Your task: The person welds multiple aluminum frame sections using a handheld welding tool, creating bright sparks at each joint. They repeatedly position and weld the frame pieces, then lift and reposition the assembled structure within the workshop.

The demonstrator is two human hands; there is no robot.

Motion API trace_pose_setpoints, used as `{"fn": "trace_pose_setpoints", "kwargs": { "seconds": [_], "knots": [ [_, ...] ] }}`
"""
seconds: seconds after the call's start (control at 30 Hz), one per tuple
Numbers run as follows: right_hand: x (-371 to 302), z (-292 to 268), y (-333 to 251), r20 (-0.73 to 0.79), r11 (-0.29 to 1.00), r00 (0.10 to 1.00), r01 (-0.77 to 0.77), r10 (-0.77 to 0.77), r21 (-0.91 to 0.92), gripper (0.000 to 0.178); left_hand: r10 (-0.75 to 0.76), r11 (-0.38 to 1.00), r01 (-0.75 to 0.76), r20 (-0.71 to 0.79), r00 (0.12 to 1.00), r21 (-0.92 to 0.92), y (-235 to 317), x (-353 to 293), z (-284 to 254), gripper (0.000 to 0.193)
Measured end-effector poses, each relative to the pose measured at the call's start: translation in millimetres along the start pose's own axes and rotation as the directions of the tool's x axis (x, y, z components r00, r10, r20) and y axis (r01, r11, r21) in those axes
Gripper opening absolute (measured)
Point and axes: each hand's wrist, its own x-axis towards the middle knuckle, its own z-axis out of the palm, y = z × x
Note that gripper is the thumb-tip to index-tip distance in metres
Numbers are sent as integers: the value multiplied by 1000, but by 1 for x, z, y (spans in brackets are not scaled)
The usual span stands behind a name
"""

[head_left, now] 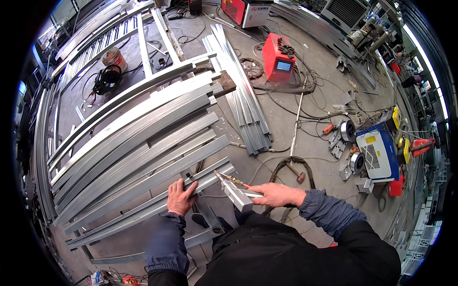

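The two hands are apart: the left hand [180, 198] rests on a galvanised steel channel [138, 213] in front of the body, and whether its fingers curl round the edge cannot be told. The right hand [280, 194] is closed round the handle of a welding gun [234, 191], hiding much of the grip; the gun's pointed nozzle is close over the channel's right end, but contact cannot be made out. Other steel profiles [143, 148] lie side by side beyond, overlapping so that some are partly covered. A blurred patch covers part of the left sleeve [164, 238], and a dark shoe [200, 219] is mostly hidden by the steelwork. At the top edge a red-and-white machine [248, 14] is cut off; its pale side bears a round red logo and lettering. A red machine [274, 52] nearer has a lit screen [284, 66], its content too small to read. To the right, beside wire spools [357, 162], a blue-and-white machine [379, 159] carries a yellow label [370, 139] whose print is illegible.
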Motion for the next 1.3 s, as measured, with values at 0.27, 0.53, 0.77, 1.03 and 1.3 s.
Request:
{"fn": "trace_pose_setpoints", "kwargs": {
  "seconds": [0.27, 0.53, 0.77, 1.03, 1.3],
  "knots": [
    [1, -9, -9, 45, 999, 998, -40, 38, 33, 48, 9, 1000, -9, -6, 1000, -7, 1, 2, -3, 76],
    [1, -13, -16, 47, 995, 994, -99, 99, -7, 53, 6, 1000, -6, -37, 999, -17, 0, 2, 0, 75],
    [-2, -21, -26, 71, 993, 991, -115, 117, -25, 59, 4, 1000, -4, -8, 1000, -10, -1, 2, 1, 79],
    [-1, -27, -27, 91, 988, 985, -142, 147, -59, 66, 3, 1000, -3, -17, 1000, -8, -2, 1, 2, 80],
    [1, -30, -24, 101, 992, 989, -104, 111, -71, 68, 17, 1000, -17, -35, 999, -7, -2, 2, 2, 84]
  ]
}}
